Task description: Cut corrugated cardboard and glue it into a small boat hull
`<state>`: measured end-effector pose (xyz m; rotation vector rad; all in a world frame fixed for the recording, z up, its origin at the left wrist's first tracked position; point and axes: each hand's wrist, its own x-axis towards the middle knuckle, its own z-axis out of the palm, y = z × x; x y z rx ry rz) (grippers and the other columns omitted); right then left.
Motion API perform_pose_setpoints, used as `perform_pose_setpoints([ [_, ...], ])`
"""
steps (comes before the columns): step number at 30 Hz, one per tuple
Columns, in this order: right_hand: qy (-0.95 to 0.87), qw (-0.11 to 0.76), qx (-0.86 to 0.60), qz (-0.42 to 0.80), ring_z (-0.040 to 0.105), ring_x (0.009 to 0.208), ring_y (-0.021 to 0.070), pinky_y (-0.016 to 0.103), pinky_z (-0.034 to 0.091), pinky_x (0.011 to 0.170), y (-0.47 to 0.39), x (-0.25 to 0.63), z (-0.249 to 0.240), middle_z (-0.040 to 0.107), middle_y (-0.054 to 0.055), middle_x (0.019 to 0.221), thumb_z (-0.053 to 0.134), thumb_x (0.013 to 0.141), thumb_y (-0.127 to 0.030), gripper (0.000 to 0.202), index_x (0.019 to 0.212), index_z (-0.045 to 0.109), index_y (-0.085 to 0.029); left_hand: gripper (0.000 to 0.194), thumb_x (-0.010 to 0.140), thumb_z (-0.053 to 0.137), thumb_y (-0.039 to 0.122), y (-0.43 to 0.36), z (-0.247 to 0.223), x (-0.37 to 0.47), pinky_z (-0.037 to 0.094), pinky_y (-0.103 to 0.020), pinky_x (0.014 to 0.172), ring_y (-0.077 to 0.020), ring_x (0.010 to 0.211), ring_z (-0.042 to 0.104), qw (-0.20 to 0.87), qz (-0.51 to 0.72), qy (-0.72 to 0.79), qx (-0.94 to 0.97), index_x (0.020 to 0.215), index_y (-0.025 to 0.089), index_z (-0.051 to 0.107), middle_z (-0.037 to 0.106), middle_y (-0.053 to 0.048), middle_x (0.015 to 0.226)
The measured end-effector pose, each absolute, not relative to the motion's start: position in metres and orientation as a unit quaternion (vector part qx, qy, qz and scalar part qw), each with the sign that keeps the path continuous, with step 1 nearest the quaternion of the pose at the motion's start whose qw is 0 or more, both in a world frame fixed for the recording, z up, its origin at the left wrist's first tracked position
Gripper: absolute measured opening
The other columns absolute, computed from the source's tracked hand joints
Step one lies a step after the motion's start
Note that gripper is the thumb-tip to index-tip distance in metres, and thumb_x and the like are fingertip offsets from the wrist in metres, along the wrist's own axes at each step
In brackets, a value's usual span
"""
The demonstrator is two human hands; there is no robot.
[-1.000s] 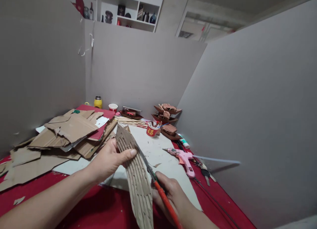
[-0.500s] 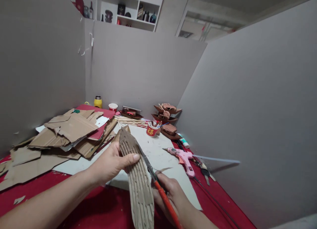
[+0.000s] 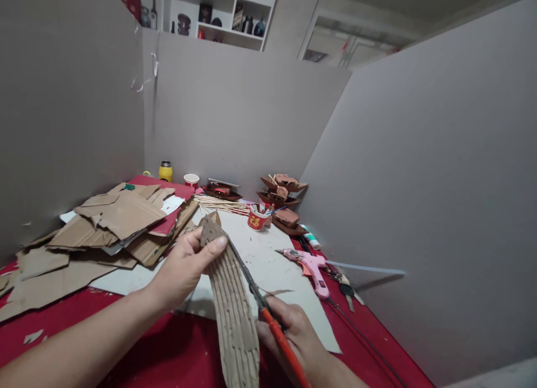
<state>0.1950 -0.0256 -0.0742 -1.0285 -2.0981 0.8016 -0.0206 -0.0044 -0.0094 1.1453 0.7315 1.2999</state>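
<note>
A long strip of corrugated cardboard [image 3: 237, 315] hangs from my left hand [image 3: 187, 267], pinched near its pointed upper end between thumb and fingers. My right hand [image 3: 289, 326] is wrapped round the orange handles of a pair of scissors [image 3: 279, 337]. Their dark blades lie along the strip's right edge, tips close to my left thumb. A thin curl of cardboard [image 3: 277, 291] sticks out to the right of the blades. Part of the lower handle is hidden by my right fingers.
Cardboard pieces [image 3: 130, 214] are piled at the left. A pink glue gun [image 3: 312, 265] lies at the right, its cable running forward. Behind stand a red cup [image 3: 257, 219], small brown model boats [image 3: 287, 220], thin sticks [image 3: 222, 205] and a yellow bottle [image 3: 165, 172]. Grey panels enclose the red table.
My left hand has shifted slightly left and up along the strip, its thumb now nearer the pointed end. The strip's upper part has tilted a little left.
</note>
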Motion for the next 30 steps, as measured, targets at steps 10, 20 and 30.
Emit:
perform_pose_setpoints([
  [10,-0.808,0.335,-0.396,0.279,0.038,0.057,0.0127,0.023,0.038,0.052,-0.023,0.196,-0.084,0.046,-0.002,0.062,0.051,0.088,-0.044,0.029,0.075,0.053,-0.018,0.024,0.084,0.062,0.040,-0.007,-0.011,-0.020,0.039,-0.018,0.057,-0.0093,0.062,0.048,0.532,0.549,0.299,0.571,0.080,0.017,0.060,0.056,0.003,0.070],
  [20,-0.798,0.307,-0.404,0.325,0.028,0.054,0.0097,0.022,0.027,0.047,-0.024,0.200,-0.075,0.033,-0.007,0.059,0.054,0.087,-0.039,0.028,0.070,0.043,-0.020,0.027,0.081,0.065,0.042,-0.003,-0.012,-0.021,0.040,-0.019,0.056,-0.0093,0.060,0.051,0.585,0.517,0.291,0.553,0.081,0.017,0.060,0.059,0.002,0.069],
  [30,-0.808,0.289,-0.421,0.294,0.032,0.057,0.0116,0.023,0.031,0.053,-0.023,0.203,-0.080,0.039,-0.005,0.063,0.052,0.088,-0.039,0.026,0.072,0.040,-0.022,0.028,0.084,0.063,0.043,0.003,-0.018,-0.027,0.034,-0.018,0.049,-0.0077,0.052,0.046,0.616,0.445,0.276,0.588,0.078,0.016,0.056,0.056,0.004,0.063],
])
